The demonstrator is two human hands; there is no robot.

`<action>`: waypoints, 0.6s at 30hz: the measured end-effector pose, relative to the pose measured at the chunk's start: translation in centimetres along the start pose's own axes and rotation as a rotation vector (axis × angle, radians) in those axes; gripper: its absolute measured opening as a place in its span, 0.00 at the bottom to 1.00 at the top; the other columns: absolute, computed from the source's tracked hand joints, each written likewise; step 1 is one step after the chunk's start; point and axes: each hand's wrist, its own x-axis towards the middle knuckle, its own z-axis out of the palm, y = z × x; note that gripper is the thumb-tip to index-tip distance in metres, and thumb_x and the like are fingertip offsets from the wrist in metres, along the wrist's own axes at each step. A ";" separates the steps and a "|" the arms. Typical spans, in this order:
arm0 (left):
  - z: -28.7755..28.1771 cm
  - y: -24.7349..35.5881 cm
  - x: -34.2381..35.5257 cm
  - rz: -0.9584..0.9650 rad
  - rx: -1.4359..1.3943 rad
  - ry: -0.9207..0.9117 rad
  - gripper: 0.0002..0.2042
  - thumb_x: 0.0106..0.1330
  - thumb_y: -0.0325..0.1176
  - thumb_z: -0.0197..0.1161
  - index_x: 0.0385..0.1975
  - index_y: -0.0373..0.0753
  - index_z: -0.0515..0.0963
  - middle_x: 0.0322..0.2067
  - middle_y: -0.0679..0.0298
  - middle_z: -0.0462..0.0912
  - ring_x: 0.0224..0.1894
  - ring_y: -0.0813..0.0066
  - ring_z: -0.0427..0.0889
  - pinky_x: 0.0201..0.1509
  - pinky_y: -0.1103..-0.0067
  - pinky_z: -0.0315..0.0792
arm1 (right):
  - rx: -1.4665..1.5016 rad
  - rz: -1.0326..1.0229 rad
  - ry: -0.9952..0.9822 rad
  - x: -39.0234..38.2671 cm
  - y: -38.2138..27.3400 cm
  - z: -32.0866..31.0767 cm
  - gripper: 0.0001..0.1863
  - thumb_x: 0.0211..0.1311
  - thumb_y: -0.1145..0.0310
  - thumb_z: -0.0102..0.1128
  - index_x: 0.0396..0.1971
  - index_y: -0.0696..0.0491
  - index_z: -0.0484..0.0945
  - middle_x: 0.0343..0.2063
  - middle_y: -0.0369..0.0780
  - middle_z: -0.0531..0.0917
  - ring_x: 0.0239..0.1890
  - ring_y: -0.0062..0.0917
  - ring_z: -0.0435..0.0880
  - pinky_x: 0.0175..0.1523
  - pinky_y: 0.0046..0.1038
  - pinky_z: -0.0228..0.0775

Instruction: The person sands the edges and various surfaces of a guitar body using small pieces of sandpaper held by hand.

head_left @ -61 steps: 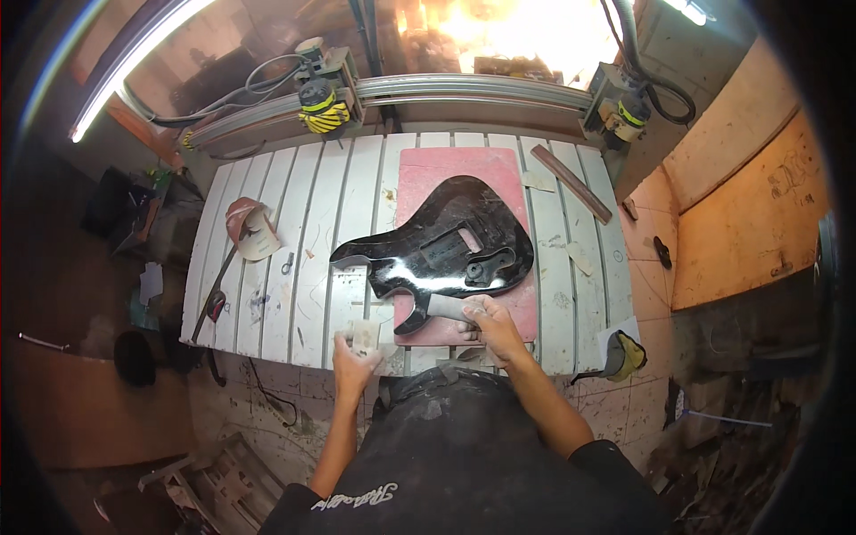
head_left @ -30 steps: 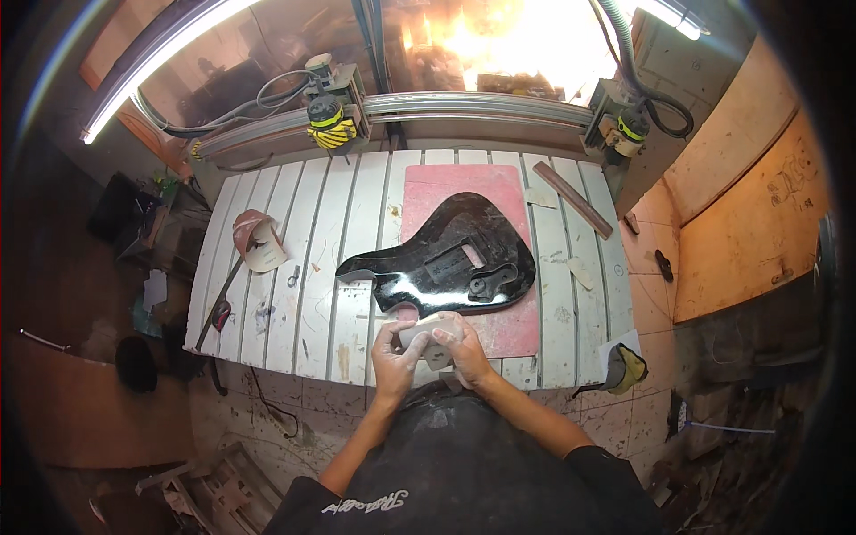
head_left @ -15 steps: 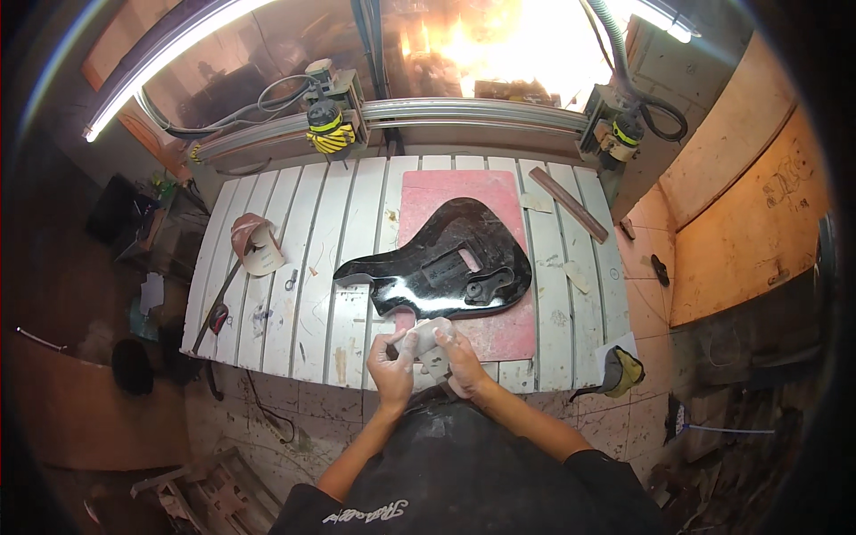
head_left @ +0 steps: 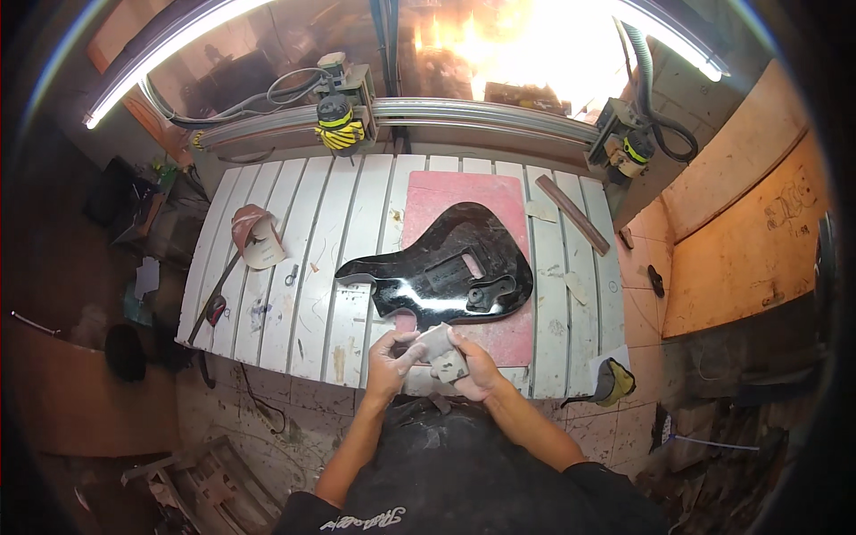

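A pale grey piece of sandpaper [head_left: 434, 342] is pinched between my two hands at the near edge of the table. The fingertips of my left hand [head_left: 390, 364] close on its left side. My right hand [head_left: 478, 366] grips its right side, along with a small pale block-like piece [head_left: 449, 366] with dark marks; whether the two are joined I cannot tell. Both hands look dusty. Just beyond them lies a glossy black electric guitar body [head_left: 450, 263], flat, with its cavities facing up. It rests on a pink board [head_left: 513, 343], apart from my hands.
The slatted white table [head_left: 308, 267] holds a sandpaper roll [head_left: 259, 239] at left and a long brown strip [head_left: 572, 214] at right. Paper scraps lie near the strip. A metal rail [head_left: 481, 119] carrying two machine heads crosses the back. A yellow-black cloth-like item [head_left: 615, 382] hangs at the near right corner.
My hands have shifted slightly right and nearer to me. The sandpaper has tilted, and more of the marked block-like piece shows. The guitar body stays in place on the board.
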 end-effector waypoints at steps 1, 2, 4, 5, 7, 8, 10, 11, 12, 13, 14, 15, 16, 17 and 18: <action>-0.9 -0.2 0.3 -0.052 -0.010 -0.068 0.14 0.60 0.27 0.77 0.43 0.33 0.81 0.37 0.64 0.85 0.39 0.79 0.82 0.50 0.80 0.77 | 0.005 0.000 0.004 -0.2 0.1 0.1 0.22 0.78 0.53 0.51 0.58 0.55 0.75 0.46 0.42 0.85 0.41 0.28 0.87 0.45 0.31 0.82; -1.8 -0.6 0.9 -0.054 -0.013 -0.072 0.14 0.60 0.27 0.77 0.43 0.33 0.81 0.37 0.64 0.85 0.39 0.79 0.82 0.50 0.80 0.77 | 0.055 0.076 -0.061 -0.3 0.0 0.2 0.23 0.78 0.52 0.51 0.59 0.54 0.74 0.48 0.43 0.84 0.43 0.30 0.87 0.47 0.33 0.82; -3.4 -1.2 2.3 0.067 0.148 -0.149 0.23 0.50 0.32 0.83 0.45 0.34 0.82 0.40 0.64 0.85 0.42 0.77 0.82 0.50 0.78 0.77 | 0.098 0.202 -0.119 -0.7 -0.5 1.1 0.23 0.77 0.53 0.53 0.61 0.52 0.72 0.51 0.44 0.82 0.45 0.33 0.86 0.51 0.36 0.80; -4.1 -1.4 3.1 0.066 0.143 -0.154 0.23 0.50 0.32 0.83 0.45 0.34 0.82 0.40 0.64 0.85 0.42 0.77 0.82 0.50 0.78 0.77 | 0.097 0.198 -0.113 -0.6 -0.5 1.1 0.23 0.77 0.53 0.53 0.61 0.52 0.72 0.51 0.44 0.82 0.45 0.33 0.86 0.51 0.36 0.80; -5.0 -1.6 4.9 0.170 0.419 -0.241 0.31 0.40 0.38 0.87 0.46 0.36 0.83 0.40 0.64 0.84 0.44 0.75 0.81 0.50 0.76 0.76 | -0.008 0.154 -0.192 -0.2 -0.6 0.4 0.22 0.73 0.55 0.61 0.59 0.51 0.73 0.58 0.45 0.78 0.58 0.37 0.82 0.59 0.42 0.79; -4.2 -1.1 5.6 0.170 0.517 -0.143 0.32 0.38 0.42 0.87 0.45 0.36 0.83 0.39 0.62 0.84 0.42 0.69 0.82 0.49 0.74 0.76 | -0.087 0.130 -0.092 0.5 -1.4 -0.8 0.18 0.69 0.62 0.67 0.54 0.52 0.75 0.54 0.43 0.80 0.55 0.31 0.83 0.58 0.37 0.79; -3.1 -2.0 6.6 0.114 0.766 0.098 0.36 0.47 0.43 0.82 0.55 0.32 0.76 0.48 0.50 0.81 0.53 0.54 0.79 0.61 0.65 0.71 | -0.877 -0.554 0.122 4.0 -3.0 -3.9 0.09 0.69 0.65 0.67 0.43 0.53 0.80 0.40 0.36 0.84 0.44 0.19 0.81 0.52 0.28 0.76; -3.7 -4.2 7.2 0.128 0.882 0.269 0.38 0.51 0.43 0.80 0.59 0.29 0.72 0.52 0.45 0.79 0.58 0.48 0.76 0.66 0.62 0.68 | -1.055 -0.658 0.311 5.3 -5.2 -4.8 0.08 0.67 0.66 0.67 0.41 0.54 0.81 0.40 0.36 0.84 0.45 0.20 0.81 0.53 0.28 0.75; -3.6 -5.6 7.8 0.130 0.879 0.278 0.38 0.51 0.43 0.80 0.59 0.29 0.72 0.52 0.45 0.79 0.58 0.48 0.76 0.66 0.62 0.68 | -1.092 -0.874 0.461 6.5 -7.3 -5.1 0.10 0.66 0.67 0.67 0.42 0.55 0.81 0.39 0.36 0.84 0.45 0.22 0.81 0.53 0.29 0.74; -3.3 -6.6 8.3 0.111 0.842 0.314 0.42 0.53 0.44 0.79 0.63 0.27 0.67 0.56 0.40 0.74 0.62 0.44 0.72 0.69 0.59 0.64 | -1.127 -0.881 0.665 7.1 -9.7 -6.0 0.11 0.66 0.66 0.67 0.43 0.56 0.81 0.38 0.38 0.84 0.43 0.25 0.82 0.52 0.31 0.75; -3.0 -7.3 8.9 0.096 0.804 0.340 0.46 0.55 0.44 0.78 0.67 0.24 0.61 0.59 0.36 0.70 0.65 0.40 0.68 0.72 0.57 0.60 | -1.182 -0.916 0.911 7.9 -11.5 -8.1 0.14 0.65 0.63 0.68 0.44 0.57 0.82 0.36 0.41 0.85 0.42 0.29 0.83 0.51 0.33 0.75; -2.4 -7.5 9.8 0.108 0.792 0.318 0.46 0.55 0.44 0.78 0.67 0.24 0.61 0.59 0.36 0.70 0.65 0.40 0.68 0.72 0.57 0.60 | -1.154 -0.967 1.024 8.4 -13.2 -11.8 0.16 0.65 0.61 0.68 0.45 0.57 0.82 0.36 0.43 0.86 0.43 0.33 0.84 0.52 0.34 0.75; -2.3 -7.8 10.5 0.064 0.776 0.325 0.48 0.55 0.45 0.78 0.68 0.23 0.59 0.61 0.34 0.68 0.66 0.38 0.66 0.73 0.57 0.60 | -1.162 -0.916 1.064 8.5 -14.5 -13.9 0.17 0.65 0.60 0.69 0.45 0.57 0.82 0.38 0.44 0.86 0.43 0.35 0.85 0.52 0.34 0.75; -1.9 -8.1 11.4 0.023 0.755 0.322 0.50 0.55 0.46 0.78 0.70 0.22 0.57 0.63 0.31 0.65 0.67 0.37 0.65 0.73 0.57 0.60 | -1.165 -0.927 1.086 8.4 -15.5 -16.2 0.17 0.65 0.60 0.69 0.45 0.57 0.82 0.38 0.44 0.86 0.43 0.35 0.85 0.52 0.34 0.75; -1.8 -8.8 12.2 -0.008 0.697 0.289 0.49 0.55 0.48 0.76 0.69 0.22 0.60 0.62 0.32 0.68 0.66 0.37 0.68 0.72 0.56 0.61 | -1.113 -0.904 1.095 7.8 -16.0 -18.4 0.17 0.65 0.60 0.69 0.46 0.57 0.82 0.38 0.44 0.86 0.43 0.34 0.84 0.53 0.34 0.75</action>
